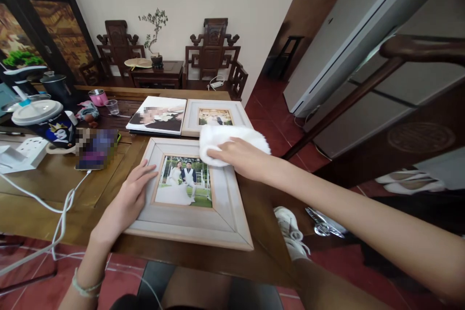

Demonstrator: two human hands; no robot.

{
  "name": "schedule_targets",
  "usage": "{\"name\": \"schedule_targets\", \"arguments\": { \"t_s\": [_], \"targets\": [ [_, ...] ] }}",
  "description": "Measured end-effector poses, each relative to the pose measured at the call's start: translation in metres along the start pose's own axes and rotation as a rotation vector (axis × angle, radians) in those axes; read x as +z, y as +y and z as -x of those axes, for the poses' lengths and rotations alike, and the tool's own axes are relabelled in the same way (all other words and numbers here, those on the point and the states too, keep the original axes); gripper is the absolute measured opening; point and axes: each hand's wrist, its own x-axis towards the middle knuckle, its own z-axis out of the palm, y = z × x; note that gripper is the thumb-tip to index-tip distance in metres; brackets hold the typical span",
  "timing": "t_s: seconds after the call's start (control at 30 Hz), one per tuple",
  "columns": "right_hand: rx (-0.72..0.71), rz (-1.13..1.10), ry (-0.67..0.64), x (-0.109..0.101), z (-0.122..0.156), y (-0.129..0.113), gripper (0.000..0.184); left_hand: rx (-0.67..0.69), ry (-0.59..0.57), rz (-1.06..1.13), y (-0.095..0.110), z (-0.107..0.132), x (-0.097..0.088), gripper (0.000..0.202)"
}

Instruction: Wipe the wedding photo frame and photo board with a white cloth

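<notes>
A pale wooden picture frame [221,218] with a wedding photo lies flat on the wooden table [47,189] in front of me. My left hand [131,196] rests flat on the frame's left border, fingers stretched out. My right hand [241,157] presses a white fluffy cloth [225,136] onto the frame's upper right corner, fingers laid over the cloth. Behind it lie a second, smaller framed photo [215,117] and a photo album or print [158,115].
A phone [95,149] on a white cable lies left of the frame. Cups, a pink mug [98,97], a power strip [31,149] and a kettle crowd the table's left. Carved chairs stand at the wall. My foot in a white shoe [290,232] shows at the table's right.
</notes>
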Motion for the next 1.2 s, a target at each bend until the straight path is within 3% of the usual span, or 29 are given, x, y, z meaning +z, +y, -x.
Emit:
{"name": "schedule_targets", "arguments": {
  "t_s": [0.17, 0.43, 0.5, 0.6, 0.73, 0.83, 0.9, 1.03, 1.2],
  "targets": [
    [0.015, 0.004, -0.005, 0.001, 0.027, -0.007, 0.065, -0.015, -0.008, 0.013, 0.005, -0.003, -0.001, 0.043],
    [-0.086, -0.206, -0.040, -0.013, 0.074, -0.087, 0.059, -0.029, -0.034, 0.016, 0.002, -0.013, -0.002, 0.049],
    [-0.089, -0.233, -0.045, -0.018, 0.080, -0.098, 0.059, -0.022, -0.031, 0.008, -0.001, -0.016, 0.001, 0.048],
    [0.015, -0.252, -0.091, -0.023, 0.072, -0.091, 0.055, -0.013, -0.028, -0.012, -0.003, -0.018, 0.004, 0.043],
    [0.151, -0.130, -0.077, -0.015, 0.043, -0.051, 0.057, -0.001, -0.074, -0.035, -0.001, -0.018, 0.005, 0.041],
    [0.161, -0.073, -0.032, -0.002, 0.028, -0.025, 0.059, -0.013, -0.072, -0.039, 0.001, -0.017, 0.004, 0.041],
    [0.127, -0.065, -0.007, 0.003, 0.027, -0.022, 0.059, -0.030, -0.061, -0.032, 0.000, -0.016, 0.005, 0.042],
    [0.063, -0.126, -0.001, -0.002, 0.051, -0.056, 0.060, -0.062, -0.057, -0.018, 0.000, -0.015, 0.006, 0.045],
    [-0.031, -0.268, -0.149, -0.014, 0.084, -0.108, 0.068, -0.072, -0.074, -0.044, 0.003, -0.016, 0.007, 0.048]
  ]
}}
